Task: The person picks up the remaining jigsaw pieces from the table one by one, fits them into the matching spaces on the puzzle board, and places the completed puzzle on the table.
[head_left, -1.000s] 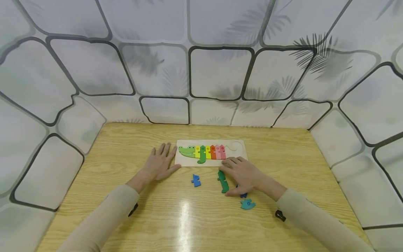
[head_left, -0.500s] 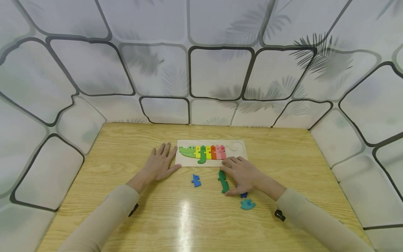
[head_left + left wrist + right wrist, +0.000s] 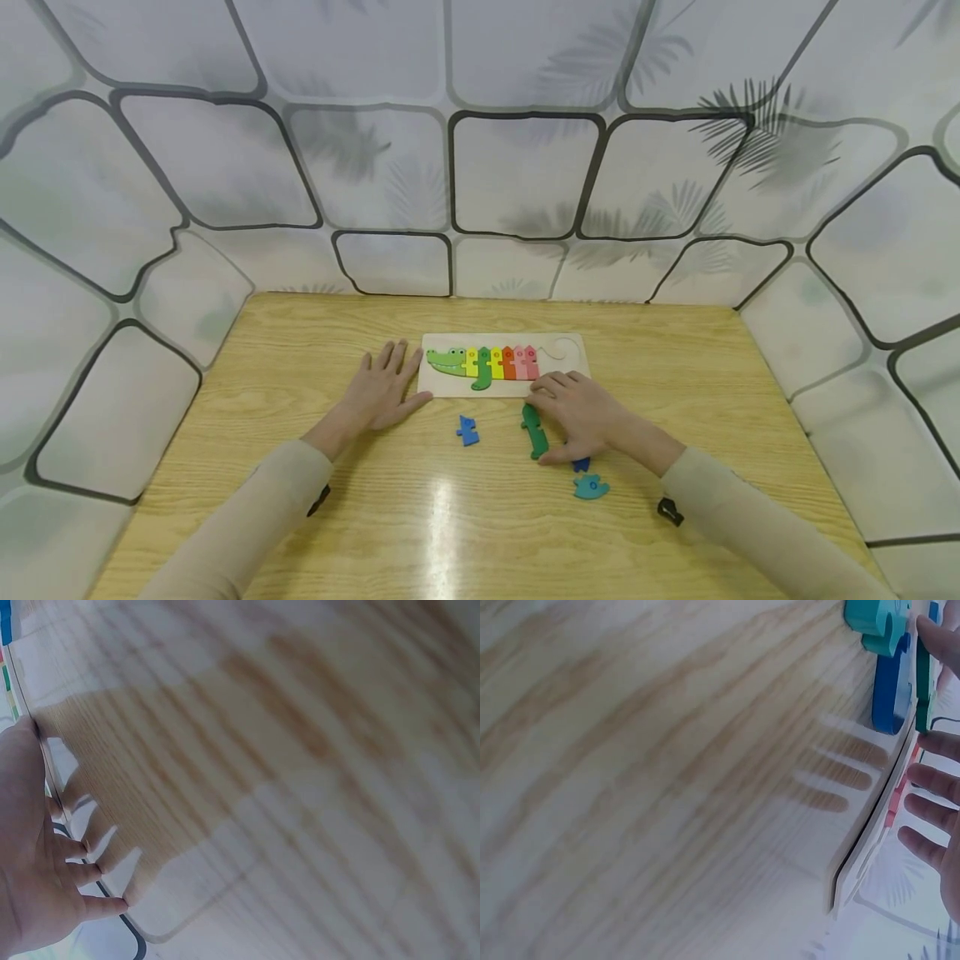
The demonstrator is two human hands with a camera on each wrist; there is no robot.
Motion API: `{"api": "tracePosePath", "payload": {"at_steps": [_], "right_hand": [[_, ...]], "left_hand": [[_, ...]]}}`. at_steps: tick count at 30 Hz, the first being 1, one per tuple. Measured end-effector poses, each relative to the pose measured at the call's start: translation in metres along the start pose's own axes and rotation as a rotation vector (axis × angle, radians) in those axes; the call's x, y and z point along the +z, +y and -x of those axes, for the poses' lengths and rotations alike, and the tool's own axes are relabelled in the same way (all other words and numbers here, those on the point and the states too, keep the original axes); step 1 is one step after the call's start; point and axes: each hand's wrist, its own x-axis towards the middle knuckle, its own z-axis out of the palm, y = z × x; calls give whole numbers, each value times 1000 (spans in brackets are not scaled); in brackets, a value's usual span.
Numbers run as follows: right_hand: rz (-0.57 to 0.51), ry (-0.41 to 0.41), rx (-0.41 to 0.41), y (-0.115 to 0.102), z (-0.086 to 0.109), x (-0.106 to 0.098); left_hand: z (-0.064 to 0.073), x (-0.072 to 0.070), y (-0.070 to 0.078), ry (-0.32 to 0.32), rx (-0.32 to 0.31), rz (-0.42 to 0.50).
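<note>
A pale wooden board holds a crocodile puzzle: light green head, then yellow, green, orange and pink pieces. The tail outline at its right end is bare. My left hand lies spread with straight fingers along the board's left edge. My right hand pinches a long dark green puzzle piece lengthwise in front of the board; in the right wrist view this piece sits between thumb and index finger. Partly hidden under that hand is a dark blue piece. The other fingers reach to the board's front edge.
On the wooden table, a blue piece lies in front of the board's middle. A teal piece lies nearest the right forearm. Patterned white walls enclose the table at the back and sides.
The dark green piece has shifted slightly to the right between my right thumb and index finger. My left hand stays in place beside the board.
</note>
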Motion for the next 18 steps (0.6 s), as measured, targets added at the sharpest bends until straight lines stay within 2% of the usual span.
{"api": "tracePosePath", "payload": {"at_steps": [12,18], "right_hand": [[-14,69,4,8,5,0],[-33,92,42,11,7,0]], "left_hand": [[0,2,0,-6,0,2],[0,2,1,-3,4,-1]]}}
